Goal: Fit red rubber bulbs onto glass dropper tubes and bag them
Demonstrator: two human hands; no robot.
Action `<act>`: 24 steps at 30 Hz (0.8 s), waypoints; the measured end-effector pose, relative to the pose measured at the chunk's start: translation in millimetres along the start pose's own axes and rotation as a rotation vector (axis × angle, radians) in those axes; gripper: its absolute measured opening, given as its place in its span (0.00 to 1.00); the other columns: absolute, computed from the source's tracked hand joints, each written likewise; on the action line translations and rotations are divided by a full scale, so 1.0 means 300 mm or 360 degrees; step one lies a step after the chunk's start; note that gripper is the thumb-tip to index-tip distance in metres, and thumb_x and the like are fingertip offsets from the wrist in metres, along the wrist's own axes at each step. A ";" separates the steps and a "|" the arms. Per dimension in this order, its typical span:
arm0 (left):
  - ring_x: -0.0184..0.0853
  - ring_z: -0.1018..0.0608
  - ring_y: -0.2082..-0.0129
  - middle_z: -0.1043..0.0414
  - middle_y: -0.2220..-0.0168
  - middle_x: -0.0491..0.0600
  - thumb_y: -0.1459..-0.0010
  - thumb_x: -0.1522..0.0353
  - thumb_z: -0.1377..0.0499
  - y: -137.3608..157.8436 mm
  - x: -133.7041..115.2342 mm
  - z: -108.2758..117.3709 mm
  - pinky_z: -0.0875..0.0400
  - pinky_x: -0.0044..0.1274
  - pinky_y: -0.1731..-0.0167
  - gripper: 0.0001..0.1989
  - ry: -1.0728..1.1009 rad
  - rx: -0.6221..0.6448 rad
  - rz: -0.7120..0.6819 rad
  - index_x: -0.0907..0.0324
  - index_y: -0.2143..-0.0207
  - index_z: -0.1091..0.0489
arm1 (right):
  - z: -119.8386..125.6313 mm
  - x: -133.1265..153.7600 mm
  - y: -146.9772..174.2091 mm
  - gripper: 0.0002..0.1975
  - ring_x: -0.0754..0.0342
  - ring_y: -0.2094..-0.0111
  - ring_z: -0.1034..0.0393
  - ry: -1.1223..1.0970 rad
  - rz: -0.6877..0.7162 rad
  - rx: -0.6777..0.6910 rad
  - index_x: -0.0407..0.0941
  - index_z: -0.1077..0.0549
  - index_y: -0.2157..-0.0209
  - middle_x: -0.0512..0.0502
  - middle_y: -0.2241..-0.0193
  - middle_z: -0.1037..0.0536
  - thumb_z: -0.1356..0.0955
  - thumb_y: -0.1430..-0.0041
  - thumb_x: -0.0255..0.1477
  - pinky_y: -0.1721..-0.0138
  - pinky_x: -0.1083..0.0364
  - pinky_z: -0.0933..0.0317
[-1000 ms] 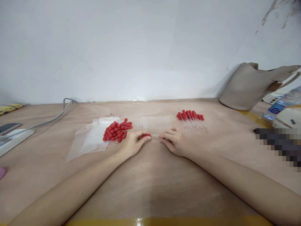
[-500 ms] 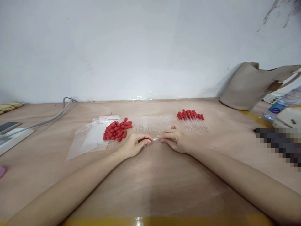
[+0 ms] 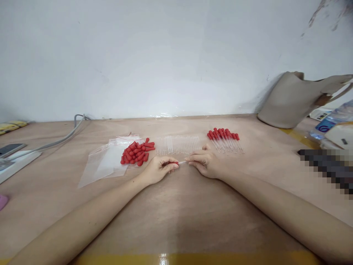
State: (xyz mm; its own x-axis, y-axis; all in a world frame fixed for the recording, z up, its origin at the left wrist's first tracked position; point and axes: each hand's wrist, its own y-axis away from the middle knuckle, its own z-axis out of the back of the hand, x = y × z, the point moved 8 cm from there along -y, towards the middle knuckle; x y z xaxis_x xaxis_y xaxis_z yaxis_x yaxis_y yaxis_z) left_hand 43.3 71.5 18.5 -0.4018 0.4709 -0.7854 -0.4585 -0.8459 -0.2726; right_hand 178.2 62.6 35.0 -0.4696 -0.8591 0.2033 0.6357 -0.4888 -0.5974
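Between thumb and fingers my left hand [image 3: 161, 169] pinches a red rubber bulb [image 3: 174, 162], mostly covered by the fingertips. My right hand [image 3: 203, 162] is closed on a thin clear dropper tube [image 3: 182, 162], whose left end meets the bulb; how deep it sits inside is hidden. Left of my hands lies a heap of loose red rubber bulbs [image 3: 135, 152]. Just beyond my hands a row of bare clear tubes [image 3: 178, 144] lies side by side. To the right, several droppers with red bulbs fitted [image 3: 224, 137] lie together at a slant.
Clear zip bags [image 3: 102, 162] lie partly beneath the bulb heap. A grey cable [image 3: 64, 139] runs along the left side near a phone [image 3: 11, 149]. At the right stand a beige bag [image 3: 289, 101] and a plastic bottle [image 3: 336, 117]. A white wall [image 3: 165, 59] closes off the back.
Both hands keep their grip at nearly the same spot. My right hand has shifted very slightly to the right, and the tube tilts a little more upward at its right end.
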 end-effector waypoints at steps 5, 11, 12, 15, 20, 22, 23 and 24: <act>0.31 0.25 0.72 0.25 0.71 0.47 0.45 0.67 0.44 0.007 -0.037 -0.007 0.32 0.22 0.70 0.07 -0.0414 -0.0007 -0.0220 0.58 0.68 0.27 | 0.006 0.035 0.003 0.10 0.59 0.76 0.37 0.0285 0.0109 -0.0039 0.45 0.27 0.68 0.50 0.74 0.25 0.40 0.41 0.26 0.67 0.53 0.58; 0.32 0.26 0.73 0.26 0.73 0.48 0.44 0.65 0.44 0.016 -0.060 -0.015 0.33 0.22 0.70 0.08 -0.0633 -0.0070 -0.0371 0.59 0.67 0.27 | -0.026 0.056 0.012 0.11 0.59 0.78 0.42 0.0343 0.0112 -0.0025 0.42 0.29 0.70 0.49 0.77 0.29 0.42 0.40 0.26 0.70 0.54 0.57; 0.32 0.26 0.72 0.26 0.73 0.48 0.44 0.65 0.44 0.016 -0.065 -0.015 0.33 0.22 0.70 0.08 -0.0636 -0.0079 -0.0397 0.59 0.67 0.27 | -0.032 0.052 0.012 0.12 0.59 0.78 0.42 0.0314 0.0099 -0.0001 0.42 0.30 0.70 0.49 0.77 0.29 0.42 0.40 0.26 0.69 0.54 0.55; 0.32 0.25 0.70 0.25 0.69 0.48 0.44 0.65 0.44 0.015 -0.078 0.004 0.32 0.22 0.68 0.08 -0.0587 -0.0184 -0.0433 0.58 0.65 0.27 | -0.036 0.030 0.012 0.12 0.57 0.73 0.39 0.0240 0.0027 0.0035 0.42 0.31 0.68 0.47 0.74 0.28 0.44 0.38 0.27 0.67 0.54 0.51; 0.32 0.24 0.70 0.24 0.68 0.48 0.45 0.63 0.42 0.011 -0.079 0.025 0.31 0.22 0.69 0.10 -0.0540 -0.0257 -0.0414 0.58 0.64 0.26 | -0.008 0.022 0.016 0.11 0.54 0.67 0.37 0.0251 0.0054 -0.0078 0.43 0.31 0.66 0.44 0.70 0.28 0.43 0.38 0.29 0.65 0.54 0.49; 0.32 0.25 0.72 0.24 0.69 0.48 0.45 0.63 0.43 0.011 -0.077 0.022 0.31 0.22 0.70 0.10 -0.0544 -0.0243 -0.0397 0.58 0.65 0.26 | -0.004 0.027 0.015 0.11 0.54 0.68 0.38 0.0269 0.0073 -0.0109 0.43 0.31 0.67 0.45 0.72 0.28 0.43 0.38 0.28 0.66 0.54 0.49; 0.31 0.25 0.73 0.24 0.70 0.48 0.44 0.63 0.44 0.011 -0.077 0.021 0.31 0.22 0.70 0.10 -0.0541 -0.0240 -0.0390 0.58 0.66 0.26 | -0.004 0.029 0.014 0.11 0.54 0.70 0.38 0.0274 0.0072 -0.0121 0.43 0.31 0.67 0.45 0.73 0.29 0.43 0.38 0.28 0.66 0.54 0.50; 0.31 0.26 0.73 0.25 0.70 0.48 0.44 0.63 0.44 0.011 -0.077 0.020 0.31 0.23 0.70 0.10 -0.0537 -0.0240 -0.0384 0.58 0.66 0.26 | -0.004 0.032 0.013 0.12 0.54 0.71 0.39 0.0274 0.0067 -0.0134 0.43 0.31 0.68 0.46 0.75 0.29 0.43 0.38 0.28 0.67 0.54 0.50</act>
State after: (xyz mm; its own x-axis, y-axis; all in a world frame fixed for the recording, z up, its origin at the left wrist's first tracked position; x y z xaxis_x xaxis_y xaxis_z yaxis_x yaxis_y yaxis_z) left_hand 46.4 59.4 39.2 -0.5451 0.6936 -0.4709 -0.4603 -0.7170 -0.5234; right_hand 175.4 52.6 33.6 -0.5460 -0.8365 0.0451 0.6071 -0.4322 -0.6668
